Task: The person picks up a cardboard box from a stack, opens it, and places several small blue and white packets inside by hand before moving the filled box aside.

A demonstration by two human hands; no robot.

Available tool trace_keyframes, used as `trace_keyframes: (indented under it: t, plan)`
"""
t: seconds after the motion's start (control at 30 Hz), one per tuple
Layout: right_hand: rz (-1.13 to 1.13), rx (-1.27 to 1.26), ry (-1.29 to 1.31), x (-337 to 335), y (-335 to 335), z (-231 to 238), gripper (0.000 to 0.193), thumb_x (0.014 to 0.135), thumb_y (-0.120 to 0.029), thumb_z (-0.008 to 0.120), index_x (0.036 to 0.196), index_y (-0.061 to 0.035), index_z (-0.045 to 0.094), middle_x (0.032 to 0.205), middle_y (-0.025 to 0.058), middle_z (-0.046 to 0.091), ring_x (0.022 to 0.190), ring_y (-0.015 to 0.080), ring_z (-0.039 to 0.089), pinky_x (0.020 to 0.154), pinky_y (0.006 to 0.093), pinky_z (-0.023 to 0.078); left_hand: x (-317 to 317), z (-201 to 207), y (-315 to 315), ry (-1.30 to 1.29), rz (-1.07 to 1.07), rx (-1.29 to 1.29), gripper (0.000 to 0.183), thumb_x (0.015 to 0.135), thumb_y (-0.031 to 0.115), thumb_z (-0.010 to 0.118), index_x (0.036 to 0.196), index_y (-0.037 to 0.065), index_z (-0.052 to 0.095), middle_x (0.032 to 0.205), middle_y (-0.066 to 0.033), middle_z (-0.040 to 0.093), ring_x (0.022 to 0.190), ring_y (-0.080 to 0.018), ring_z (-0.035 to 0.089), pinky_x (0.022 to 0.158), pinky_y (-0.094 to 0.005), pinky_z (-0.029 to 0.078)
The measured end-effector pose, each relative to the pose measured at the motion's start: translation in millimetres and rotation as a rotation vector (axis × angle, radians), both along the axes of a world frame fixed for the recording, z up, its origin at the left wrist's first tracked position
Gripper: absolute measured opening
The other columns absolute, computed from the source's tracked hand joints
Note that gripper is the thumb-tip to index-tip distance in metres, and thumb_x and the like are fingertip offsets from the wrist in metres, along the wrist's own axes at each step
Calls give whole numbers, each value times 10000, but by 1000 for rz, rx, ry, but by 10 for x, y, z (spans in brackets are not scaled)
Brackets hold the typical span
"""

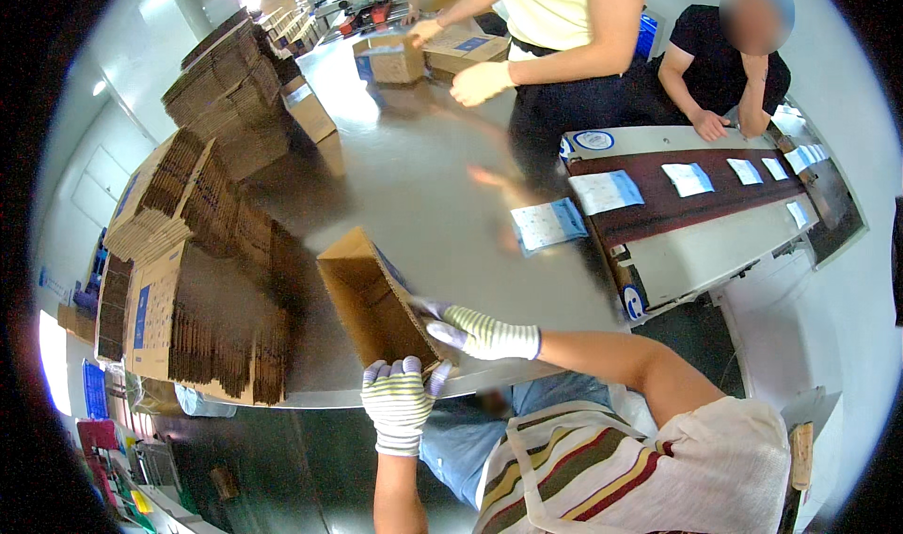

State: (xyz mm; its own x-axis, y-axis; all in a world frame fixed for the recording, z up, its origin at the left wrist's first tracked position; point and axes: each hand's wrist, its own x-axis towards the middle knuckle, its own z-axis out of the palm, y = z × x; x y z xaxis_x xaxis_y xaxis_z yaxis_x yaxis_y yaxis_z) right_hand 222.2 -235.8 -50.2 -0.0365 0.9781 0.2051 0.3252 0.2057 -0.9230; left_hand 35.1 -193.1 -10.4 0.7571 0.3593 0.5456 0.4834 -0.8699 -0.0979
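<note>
An open cardboard box (356,296) rests tilted at the table's near edge, its brown inside showing. My left hand (399,405), in a striped knit glove, has its fingers closed over the box's near rim. Against the box's right wall, my right hand (484,333) grips the edge in a matching glove, its fingertips slightly blurred. To the right, a white and blue packet (548,227) lies at the end of a dark conveyor belt (649,194). Several similar packets sit in a row along that belt.
Tall stacks of flattened cardboard boxes (202,308) stand on the metal table (414,158) at left. Across the table, a person in a yellow top (564,12) reaches toward cardboard boxes (388,59). Another person in black (701,50) sits beside the conveyor.
</note>
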Motion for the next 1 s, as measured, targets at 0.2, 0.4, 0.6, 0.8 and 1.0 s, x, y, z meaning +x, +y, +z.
trace_keyframes:
  t: [0.2,0.4,0.6,0.8,1.0]
  plan:
    - [-5,-140,-487,747,-347,43,398,937,-316,496,1226,-45,532,1183,160,585,1124,285,535,958,395,425,62,-35,-3,5,-8,25,395,733,462,692,684,128,486,564,-34,507,542,-216,527,708,-353,445]
    - [-375,-54,-794,2343,-478,277,315,886,-255,508,1087,-34,609,1047,192,628,998,350,587,899,422,455,30,-44,4,32,9,34,402,739,476,679,687,128,483,558,-30,500,536,-218,524,710,-360,449]
    - [-713,-884,-1455,4109,-1314,501,311,783,-109,538,1073,-21,612,1202,225,559,1039,362,587,885,444,469,56,-7,-11,26,-2,6,377,725,452,698,728,128,505,587,-33,519,569,-223,541,730,-368,448]
    - [-426,-687,-1220,4826,-1742,68,565,721,-135,636,1267,-73,502,1183,182,591,1063,341,581,918,398,449,60,-38,-6,44,-7,-49,357,725,424,708,746,131,505,616,-38,533,602,-245,562,741,-389,450]
    - [-141,-583,-1331,3745,-781,599,500,652,-269,767,1056,-12,625,942,195,653,895,364,624,815,420,487,27,-24,-4,28,6,-31,361,720,419,718,753,134,499,601,-33,533,596,-232,555,734,-377,453]
